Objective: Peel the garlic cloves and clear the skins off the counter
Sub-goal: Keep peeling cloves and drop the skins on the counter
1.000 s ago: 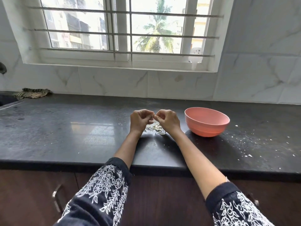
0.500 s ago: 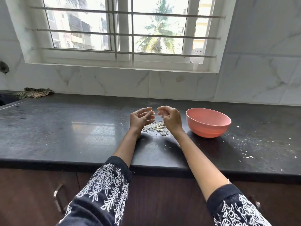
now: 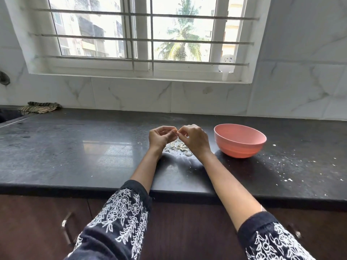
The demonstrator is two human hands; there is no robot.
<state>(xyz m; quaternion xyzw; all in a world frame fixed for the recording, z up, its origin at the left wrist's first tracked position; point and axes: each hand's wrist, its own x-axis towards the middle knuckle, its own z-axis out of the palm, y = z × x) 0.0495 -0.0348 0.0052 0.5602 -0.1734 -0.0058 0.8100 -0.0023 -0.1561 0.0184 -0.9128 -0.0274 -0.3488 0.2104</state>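
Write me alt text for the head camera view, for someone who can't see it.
A person's left hand and right hand meet fingertip to fingertip above a small pile of garlic skins on a dark counter, apparently pinching something too small to make out. A pink bowl stands to the right, a barred window behind.
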